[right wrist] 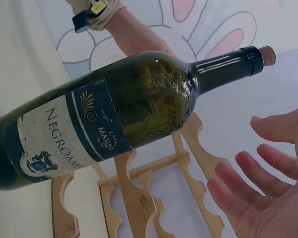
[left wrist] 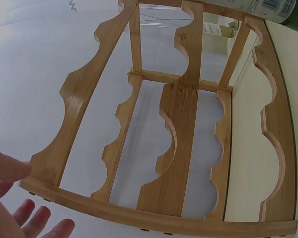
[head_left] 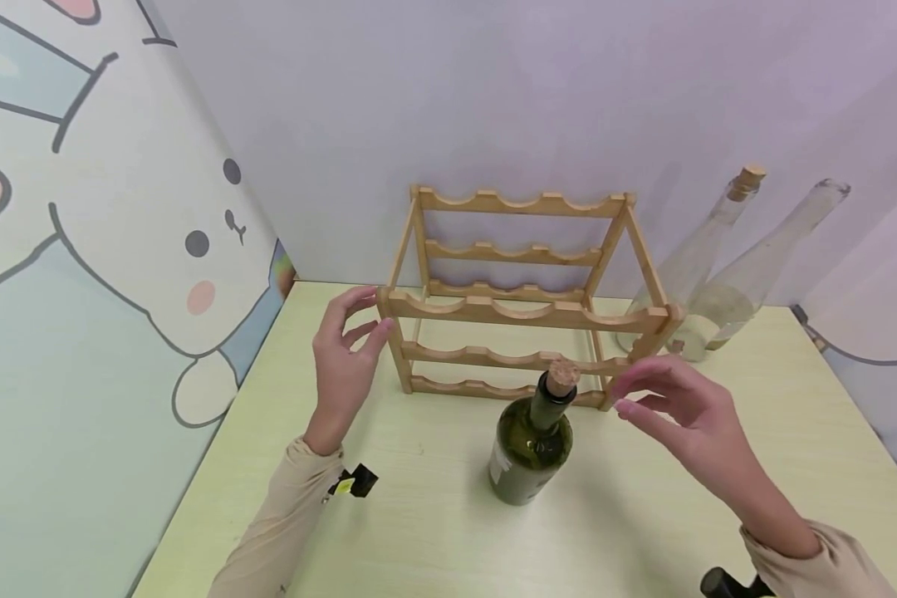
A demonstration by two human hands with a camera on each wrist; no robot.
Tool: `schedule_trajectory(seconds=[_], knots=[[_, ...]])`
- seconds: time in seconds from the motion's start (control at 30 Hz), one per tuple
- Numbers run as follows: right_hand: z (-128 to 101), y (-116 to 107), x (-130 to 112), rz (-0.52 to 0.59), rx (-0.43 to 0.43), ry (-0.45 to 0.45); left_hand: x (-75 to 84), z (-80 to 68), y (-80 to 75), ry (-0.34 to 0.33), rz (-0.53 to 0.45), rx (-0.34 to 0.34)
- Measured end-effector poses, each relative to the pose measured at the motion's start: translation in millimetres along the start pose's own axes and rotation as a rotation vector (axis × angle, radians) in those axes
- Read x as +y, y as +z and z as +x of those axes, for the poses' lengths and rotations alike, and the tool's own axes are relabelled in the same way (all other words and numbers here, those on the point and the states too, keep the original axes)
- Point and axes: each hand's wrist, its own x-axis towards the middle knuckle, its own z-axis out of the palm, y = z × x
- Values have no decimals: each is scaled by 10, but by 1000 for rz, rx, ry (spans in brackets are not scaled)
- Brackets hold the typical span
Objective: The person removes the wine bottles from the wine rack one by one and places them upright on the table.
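Observation:
A wooden wine rack [head_left: 523, 312] with scalloped rails stands on the table. My left hand [head_left: 346, 365] is at its front left upright, thumb at the upper corner in the left wrist view; whether it touches the wood I cannot tell. In front of the rack, a dark green wine bottle [head_left: 523, 457] stands upright with a cork [head_left: 563, 377] in its neck. Its label [right wrist: 72, 129] shows in the right wrist view. My right hand [head_left: 691, 419], its fingers loosely bent and holding nothing, is beside the rack's front right post, right of the bottle.
Two clear glass bottles stand behind the rack's right side: a corked bottle [head_left: 698, 249] and an uncorked bottle [head_left: 777, 241]. A pale wall [head_left: 493, 100] rises behind the table [head_left: 419, 507]. A cartoon-printed wall [head_left: 142, 208] borders the left side.

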Motion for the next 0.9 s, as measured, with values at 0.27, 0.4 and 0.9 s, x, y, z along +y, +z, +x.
schedule_trajectory(seconds=[0.27, 0.4, 0.9], knots=[[58, 202, -8, -47, -119, -95, -222, 71, 4, 24, 35, -154], [73, 328, -16, -99, -127, -62, -355, 69, 58, 83, 46, -125], [197, 665, 5, -165, -186, -117, -512, 73, 73, 101, -13, -132]])
